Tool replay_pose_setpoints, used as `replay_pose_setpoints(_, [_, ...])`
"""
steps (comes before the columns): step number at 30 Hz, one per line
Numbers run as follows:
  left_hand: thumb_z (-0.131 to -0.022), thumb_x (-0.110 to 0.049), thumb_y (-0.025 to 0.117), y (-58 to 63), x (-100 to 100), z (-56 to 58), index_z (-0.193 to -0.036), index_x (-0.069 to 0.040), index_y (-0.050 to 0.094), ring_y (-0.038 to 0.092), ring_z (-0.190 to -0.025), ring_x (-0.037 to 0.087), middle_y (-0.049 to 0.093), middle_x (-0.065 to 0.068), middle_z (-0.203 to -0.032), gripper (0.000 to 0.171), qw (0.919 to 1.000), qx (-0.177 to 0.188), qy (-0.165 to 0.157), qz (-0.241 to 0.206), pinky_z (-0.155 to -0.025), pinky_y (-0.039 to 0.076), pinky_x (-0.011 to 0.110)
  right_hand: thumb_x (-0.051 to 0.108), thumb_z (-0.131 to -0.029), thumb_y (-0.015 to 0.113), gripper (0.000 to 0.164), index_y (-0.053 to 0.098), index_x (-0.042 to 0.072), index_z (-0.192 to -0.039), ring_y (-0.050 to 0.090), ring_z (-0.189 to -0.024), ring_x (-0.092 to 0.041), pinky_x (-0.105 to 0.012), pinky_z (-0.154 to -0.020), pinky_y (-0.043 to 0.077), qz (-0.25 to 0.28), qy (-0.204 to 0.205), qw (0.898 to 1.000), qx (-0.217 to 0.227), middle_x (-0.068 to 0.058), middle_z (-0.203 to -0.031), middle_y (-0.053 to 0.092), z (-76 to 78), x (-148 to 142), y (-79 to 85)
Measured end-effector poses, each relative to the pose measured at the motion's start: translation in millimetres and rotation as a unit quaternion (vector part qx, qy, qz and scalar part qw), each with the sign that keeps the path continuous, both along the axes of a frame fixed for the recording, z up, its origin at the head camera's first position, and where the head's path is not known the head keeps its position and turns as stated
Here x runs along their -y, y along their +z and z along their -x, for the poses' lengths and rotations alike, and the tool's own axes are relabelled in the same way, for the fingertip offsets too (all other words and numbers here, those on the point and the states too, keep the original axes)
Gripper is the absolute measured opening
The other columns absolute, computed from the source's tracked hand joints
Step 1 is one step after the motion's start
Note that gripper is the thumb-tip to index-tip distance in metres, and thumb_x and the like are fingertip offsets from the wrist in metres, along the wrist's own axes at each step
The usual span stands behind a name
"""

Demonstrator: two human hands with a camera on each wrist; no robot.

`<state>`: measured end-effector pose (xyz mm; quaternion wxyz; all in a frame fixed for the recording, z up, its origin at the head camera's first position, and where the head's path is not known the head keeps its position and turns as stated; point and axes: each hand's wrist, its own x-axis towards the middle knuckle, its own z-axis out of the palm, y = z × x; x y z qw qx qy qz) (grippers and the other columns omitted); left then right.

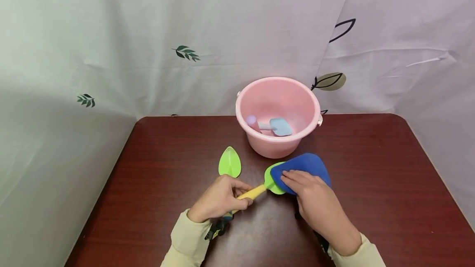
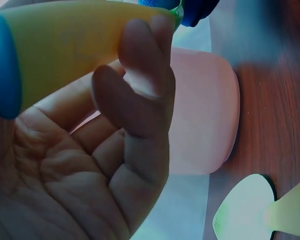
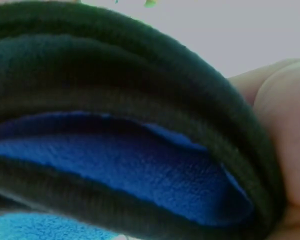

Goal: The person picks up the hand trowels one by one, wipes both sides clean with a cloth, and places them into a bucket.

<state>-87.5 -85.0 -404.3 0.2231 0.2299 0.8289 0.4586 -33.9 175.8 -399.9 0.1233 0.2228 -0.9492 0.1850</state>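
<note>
My left hand (image 1: 220, 199) grips the yellow handle (image 2: 75, 45) of a small toy shovel, which has a blue end. The shovel's green blade (image 1: 272, 180) points right and is partly covered by a folded blue cloth (image 1: 309, 166). My right hand (image 1: 320, 201) holds that cloth against the blade, fingers over its top; the thumb is hidden in the head view. Thick folds of the cloth (image 3: 155, 170) fill the right wrist view. A second toy shovel, with a pointed light green blade (image 1: 230, 163), lies just beyond my left hand; its yellow handle (image 2: 292, 207) shows in the left wrist view.
Beyond my hands a pink bucket (image 1: 272, 145) stands near the table's back edge. Inside it are a light blue toy shovel (image 1: 281, 127) and a purple-tipped piece (image 1: 252, 120). The dark red-brown table (image 1: 156, 168) meets a pale printed curtain (image 1: 222, 32) behind and beside it.
</note>
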Motion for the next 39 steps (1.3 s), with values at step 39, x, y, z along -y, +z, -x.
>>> replay_pose_setpoints(39, [-0.083,-0.010,0.077,8.7,32.2,7.2,-0.103,-0.017,0.080,0.066,-0.066,0.013,0.072,-0.005,-0.075,0.021,0.9995,0.017,0.027,-0.002,-0.056,0.045,0.020,-0.017,-0.074,0.061,0.055,0.070,0.003,-0.124,0.061,-0.117,-0.032,-0.040,-0.102,0.044,0.074,-0.083,0.991,-0.074,-0.011,-0.124,0.069,6.3,-34.2,11.4])
